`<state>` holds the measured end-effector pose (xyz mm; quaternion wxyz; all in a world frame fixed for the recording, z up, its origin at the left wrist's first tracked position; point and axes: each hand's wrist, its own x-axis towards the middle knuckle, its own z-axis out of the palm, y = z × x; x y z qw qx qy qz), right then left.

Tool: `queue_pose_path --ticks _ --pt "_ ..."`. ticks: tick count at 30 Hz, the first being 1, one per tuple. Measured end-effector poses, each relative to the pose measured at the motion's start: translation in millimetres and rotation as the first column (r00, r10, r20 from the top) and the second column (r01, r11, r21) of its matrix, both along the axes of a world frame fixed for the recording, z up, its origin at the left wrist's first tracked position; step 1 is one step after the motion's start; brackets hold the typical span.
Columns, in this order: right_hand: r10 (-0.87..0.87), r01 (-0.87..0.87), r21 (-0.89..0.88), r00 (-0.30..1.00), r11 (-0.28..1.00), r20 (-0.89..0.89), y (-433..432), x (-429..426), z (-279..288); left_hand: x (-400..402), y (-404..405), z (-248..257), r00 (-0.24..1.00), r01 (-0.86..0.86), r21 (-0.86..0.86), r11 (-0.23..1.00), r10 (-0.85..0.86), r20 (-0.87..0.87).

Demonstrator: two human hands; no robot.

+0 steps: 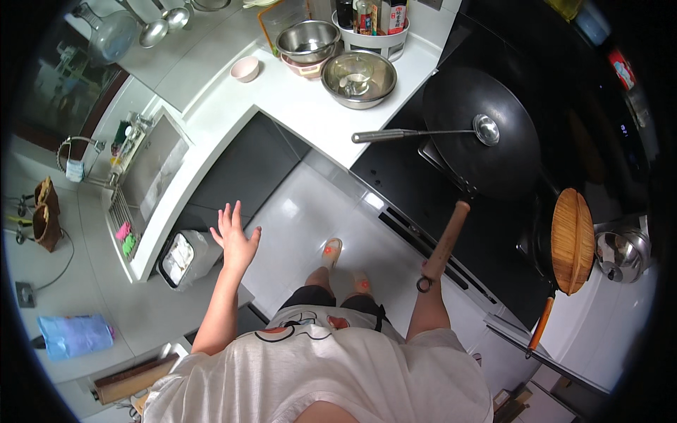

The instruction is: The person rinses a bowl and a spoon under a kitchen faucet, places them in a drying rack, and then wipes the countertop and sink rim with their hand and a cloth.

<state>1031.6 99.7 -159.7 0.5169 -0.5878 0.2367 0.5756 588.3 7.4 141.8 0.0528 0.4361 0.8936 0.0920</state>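
Observation:
My left hand is raised over the floor with its fingers spread, holding nothing. On the right, my right arm reaches toward the wooden handle of a dark wok. The right hand is almost wholly hidden beneath that handle, so its grip cannot be made out. A metal ladle lies in the wok, its long handle sticking out over the rim toward the counter. The wok sits on the black stove. Farther right stands a second pan under a wooden lid.
Steel bowls, a small pink bowl and a white rack of bottles stand on the white counter. A sink lies left, with a lined bin below. A steel pot lid is far right.

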Motion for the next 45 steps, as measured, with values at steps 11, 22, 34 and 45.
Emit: queue_pose_path --ticks 11,22,34,45 --pt "-0.108 0.108 -0.071 0.994 0.992 0.006 -53.3 -38.2 88.8 -77.2 181.5 -34.9 0.725 -0.027 0.350 0.936 -0.223 0.652" --pt "0.031 -0.030 -0.105 0.999 0.994 0.011 -160.1 -36.5 15.5 -87.2 385.9 -58.9 0.210 -0.315 0.104 0.943 -0.037 0.977" --pt "0.040 0.005 -0.302 0.989 0.953 0.142 -179.1 -61.0 36.3 -83.0 444.8 -20.1 0.217 -0.633 0.282 0.721 -0.185 0.958" --pt "0.748 -0.810 -0.385 0.096 0.443 0.657 -83.1 -132.3 119.5 -168.4 378.9 13.7 -0.109 -0.585 0.242 0.774 -0.371 0.922"
